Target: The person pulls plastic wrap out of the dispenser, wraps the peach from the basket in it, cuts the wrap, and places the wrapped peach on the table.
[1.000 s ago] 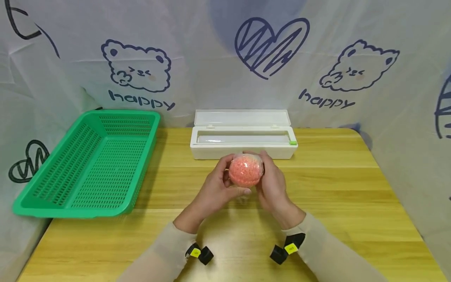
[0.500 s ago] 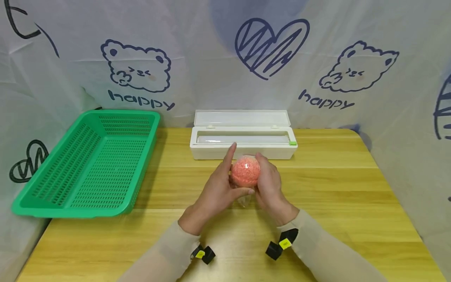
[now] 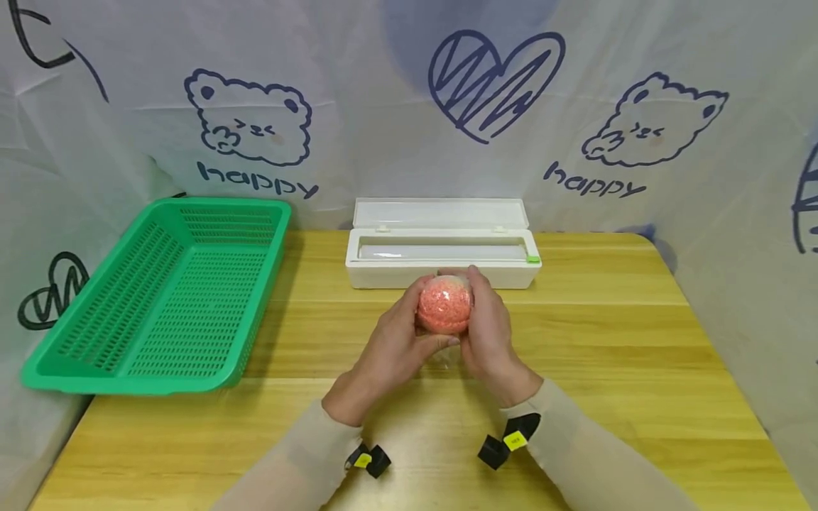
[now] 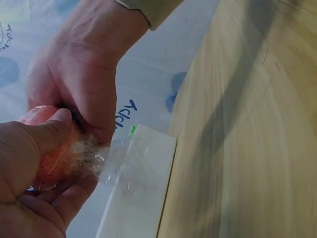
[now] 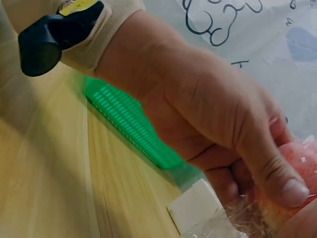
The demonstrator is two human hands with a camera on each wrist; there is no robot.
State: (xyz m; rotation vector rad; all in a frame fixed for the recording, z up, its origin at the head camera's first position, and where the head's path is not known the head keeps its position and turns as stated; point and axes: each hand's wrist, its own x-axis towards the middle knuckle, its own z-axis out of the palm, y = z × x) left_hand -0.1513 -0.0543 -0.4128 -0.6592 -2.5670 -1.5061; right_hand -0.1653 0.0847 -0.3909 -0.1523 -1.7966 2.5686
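A grainy pink ball with a paler part (image 3: pixel 444 306), which looks like a bath bomb, is wrapped in clear plastic film. My left hand (image 3: pixel 393 348) grips it from the left, thumb across the near side. On the other side my right hand (image 3: pixel 493 337) holds it, fingers curled round its far side. In the left wrist view, gathered film (image 4: pixel 94 156) hangs off the ball as a loose, crinkled tail. The right wrist view shows my right thumb (image 5: pixel 282 181) pressed on the ball and film. The ball is above the table, between both hands; its underside is mostly hidden.
Behind my hands stands a white cling film dispenser (image 3: pixel 377 277), its clear lid (image 3: pixel 437 213) raised and a green tab at its right end. A green slotted basket (image 3: pixel 252 305) sits at the left of the wooden table (image 3: pixel 639 355). Printed white cloth hangs behind.
My left forefinger, raised half a second ago, lies against the ball again. The ball has tipped slightly, and my right hand has shifted a little left since a second ago.
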